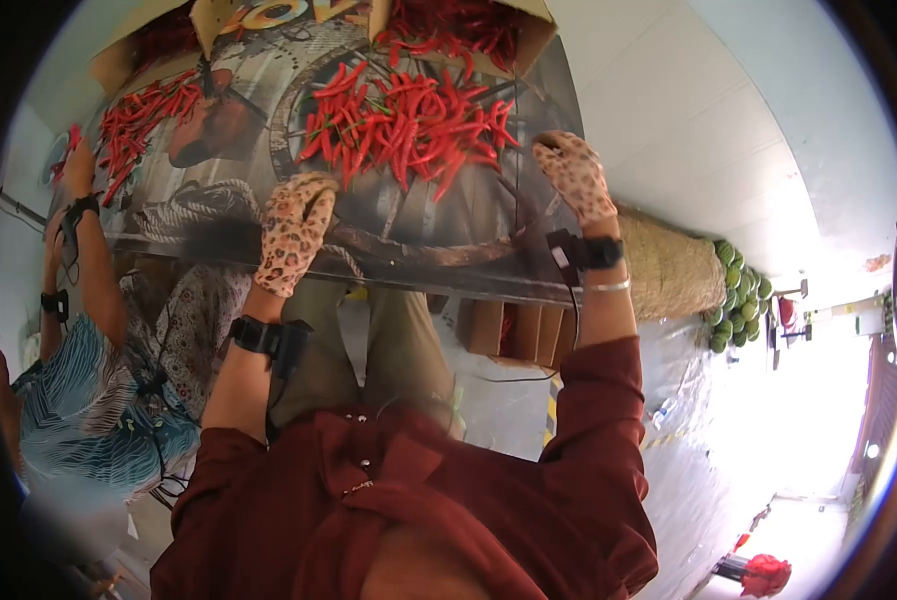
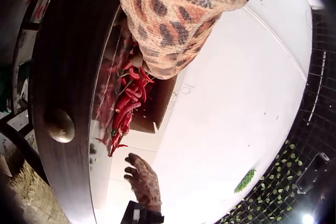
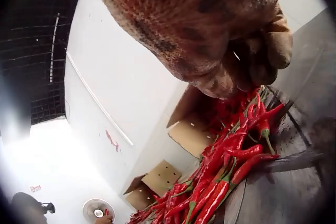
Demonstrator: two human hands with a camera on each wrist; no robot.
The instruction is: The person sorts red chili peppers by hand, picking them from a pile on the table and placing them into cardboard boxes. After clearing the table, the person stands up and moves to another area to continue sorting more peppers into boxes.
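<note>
A loose pile of red chili peppers [image 1: 409, 125] with some green stems lies on the printed table top [image 1: 239, 215]. My left hand [image 1: 297, 225], in a leopard-print glove, is over the near edge at the pile's left. Its fingers bend downward, and the back of the glove [image 2: 168, 24] hides their tips in the left wrist view. Beyond the pile's right end is my gloved right hand [image 1: 577, 175]. Loosely bent and slightly spread, its fingers [image 3: 278, 48] hold nothing in the right wrist view. Chili peppers [image 3: 220, 171] lie below that hand.
Two cardboard boxes stand at the table's far side, the right box [image 1: 534, 30] full of chili peppers. At left another person's hand [image 1: 81, 165] is beside a smaller pepper pile [image 1: 144, 120]. A cardboard box [image 1: 524, 330] is below the table; green round produce [image 1: 739, 295] lies right.
</note>
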